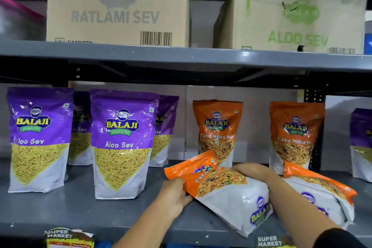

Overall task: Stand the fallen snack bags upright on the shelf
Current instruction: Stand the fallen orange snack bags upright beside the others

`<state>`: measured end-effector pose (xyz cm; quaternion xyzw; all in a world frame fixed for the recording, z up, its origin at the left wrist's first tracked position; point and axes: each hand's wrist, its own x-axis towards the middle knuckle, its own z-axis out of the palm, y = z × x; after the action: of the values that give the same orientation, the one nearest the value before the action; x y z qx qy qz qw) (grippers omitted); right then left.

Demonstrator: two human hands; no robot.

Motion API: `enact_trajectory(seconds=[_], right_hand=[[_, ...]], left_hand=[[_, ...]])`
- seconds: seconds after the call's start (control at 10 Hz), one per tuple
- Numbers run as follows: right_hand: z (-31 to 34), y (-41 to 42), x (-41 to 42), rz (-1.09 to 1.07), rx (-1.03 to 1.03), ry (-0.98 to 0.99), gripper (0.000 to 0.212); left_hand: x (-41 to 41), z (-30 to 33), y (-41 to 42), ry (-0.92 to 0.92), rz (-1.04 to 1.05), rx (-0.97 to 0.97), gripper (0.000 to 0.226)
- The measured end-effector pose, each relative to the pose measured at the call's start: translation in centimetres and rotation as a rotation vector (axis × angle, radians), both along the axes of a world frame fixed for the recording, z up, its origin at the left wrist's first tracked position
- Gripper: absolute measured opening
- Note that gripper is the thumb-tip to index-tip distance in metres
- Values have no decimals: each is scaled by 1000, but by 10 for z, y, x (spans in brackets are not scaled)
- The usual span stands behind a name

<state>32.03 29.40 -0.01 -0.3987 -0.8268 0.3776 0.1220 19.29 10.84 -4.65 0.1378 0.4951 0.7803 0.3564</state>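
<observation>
Gripping the fallen orange bag (pixel 221 189) lying at the shelf (pixel 80 207) front edge: left hand (pixel 173 197) fingers pinch its side, right hand (pixel 251 171) cups behind, fingers hidden, cannot tell. Best pivot top upward, seat base flat beside standing orange bags (pixel 217 129).

Purple Aloo Sev bags (pixel 120 143), orange-white Tikha Mitha bags (pixel 223 189) — grey shelf (pixel 80 205), tan boxes (pixel 118 8).

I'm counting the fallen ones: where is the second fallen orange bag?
Head view, far right: the second fallen orange bag lies on the shelf, beside the right hand, before an upright orange bag.
</observation>
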Motion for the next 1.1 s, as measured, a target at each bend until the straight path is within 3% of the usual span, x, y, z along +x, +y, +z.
enact_trajectory(seconds=[0.1, 0.2, 0.3, 0.4, 0.6, 0.8, 1.1], right_hand=[[4, -12, 1, -18, 61, -29, 31], [9, -8, 0, 1, 35, 79, 24], [17, -8, 7, -69, -281, 477, 12], [26, -11, 22, 13, -421, 751, 13], [15, -29, 35, 166, -296, 1009, 28], [16, -45, 22, 94, -272, 1075, 15], [19, -49, 6, -15, -222, 1000, 17]], left_hand=[[-9, -3, 10, -79, 68, -13, 16], [-16, 4, 8, -107, 157, 75, 19], [-16, 30, 0, 10, 199, 155, 25], [-6, 65, -11, 216, 184, 199, 20], [4, 114, -28, 431, 262, 194, 23], [-7, 121, -27, 456, 287, 203, 27], [-31, 118, -18, 384, 265, 203, 29]])
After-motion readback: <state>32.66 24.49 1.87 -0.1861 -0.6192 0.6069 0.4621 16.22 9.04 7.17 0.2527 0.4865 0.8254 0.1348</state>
